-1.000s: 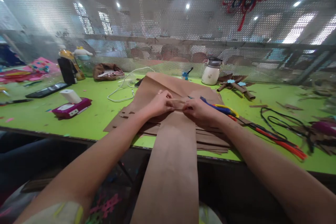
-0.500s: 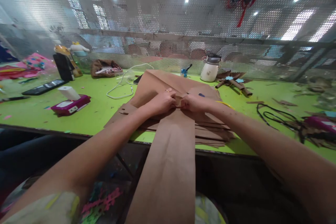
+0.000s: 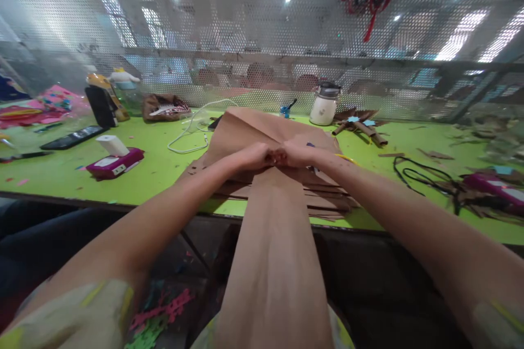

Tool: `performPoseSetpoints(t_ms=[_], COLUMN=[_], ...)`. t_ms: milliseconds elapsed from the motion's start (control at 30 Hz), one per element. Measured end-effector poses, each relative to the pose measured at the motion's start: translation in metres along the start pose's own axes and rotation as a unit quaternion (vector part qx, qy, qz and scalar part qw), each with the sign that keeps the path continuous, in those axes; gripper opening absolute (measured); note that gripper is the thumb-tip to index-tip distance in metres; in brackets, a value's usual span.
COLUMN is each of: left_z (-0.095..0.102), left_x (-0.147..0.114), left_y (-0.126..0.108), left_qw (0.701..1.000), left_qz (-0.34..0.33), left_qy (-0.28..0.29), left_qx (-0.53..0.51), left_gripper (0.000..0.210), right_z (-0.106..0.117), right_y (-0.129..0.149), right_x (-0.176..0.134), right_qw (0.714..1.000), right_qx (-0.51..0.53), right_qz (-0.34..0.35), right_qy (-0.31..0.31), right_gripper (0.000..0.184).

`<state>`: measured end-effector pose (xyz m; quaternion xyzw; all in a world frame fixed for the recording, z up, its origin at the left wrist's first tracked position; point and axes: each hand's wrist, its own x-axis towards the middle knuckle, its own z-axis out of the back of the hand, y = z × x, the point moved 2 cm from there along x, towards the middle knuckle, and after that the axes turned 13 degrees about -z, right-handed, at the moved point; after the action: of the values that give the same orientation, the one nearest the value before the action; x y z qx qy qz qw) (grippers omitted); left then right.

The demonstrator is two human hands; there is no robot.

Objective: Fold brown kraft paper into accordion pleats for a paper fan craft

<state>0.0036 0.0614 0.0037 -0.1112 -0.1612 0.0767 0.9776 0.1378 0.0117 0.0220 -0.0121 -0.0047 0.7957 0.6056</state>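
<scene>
A long strip of brown kraft paper (image 3: 278,251) runs from the table edge down toward my body. Its far end is gripped between my left hand (image 3: 260,156) and my right hand (image 3: 292,155), which meet over the table with fingers curled in. The fingertips are partly hidden, so the exact fold under them does not show. Beneath and behind them lies a stack of brown paper sheets (image 3: 241,128), its layered edges reaching the table's front. A small dark blue item (image 3: 310,144) sits on the stack just past my right hand.
On the green table (image 3: 164,174), a purple box with a white block (image 3: 117,162) stands left, near a white cable (image 3: 186,151). A white jar (image 3: 325,104) and rolled brown paper (image 3: 362,125) are behind. A black cord (image 3: 426,181) lies right. Perforated metal panels (image 3: 254,22) rise at the back.
My two hands have come together on the paper's end, closing the small gap between them. The strip's near part has shifted slightly right. The camera view has moved a little.
</scene>
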Motion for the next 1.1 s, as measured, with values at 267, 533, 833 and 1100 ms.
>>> performPoseSetpoints(t_ms=[267, 533, 833, 1100], left_z=[0.000, 0.003, 0.003, 0.017], left_x=[-0.004, -0.009, -0.012, -0.021], left_y=[-0.005, -0.006, 0.001, -0.020], left_qw=[0.999, 0.995, 0.995, 0.997], left_qz=[-0.007, -0.048, -0.050, 0.003], left_qy=[0.013, 0.033, 0.040, 0.052], left_qx=[0.044, 0.081, 0.080, 0.059], left_gripper=[0.017, 0.016, 0.018, 0.019], right_z=[-0.009, -0.006, -0.009, -0.006], right_y=[-0.003, -0.001, -0.016, -0.017], right_x=[-0.009, -0.013, -0.014, -0.019], right_qw=[0.999, 0.997, 0.995, 0.995], right_qx=[-0.023, -0.077, -0.097, -0.100], right_qz=[0.018, 0.016, 0.028, 0.013], right_qy=[-0.018, -0.009, 0.008, 0.023], right_gripper=[0.019, 0.022, 0.020, 0.023])
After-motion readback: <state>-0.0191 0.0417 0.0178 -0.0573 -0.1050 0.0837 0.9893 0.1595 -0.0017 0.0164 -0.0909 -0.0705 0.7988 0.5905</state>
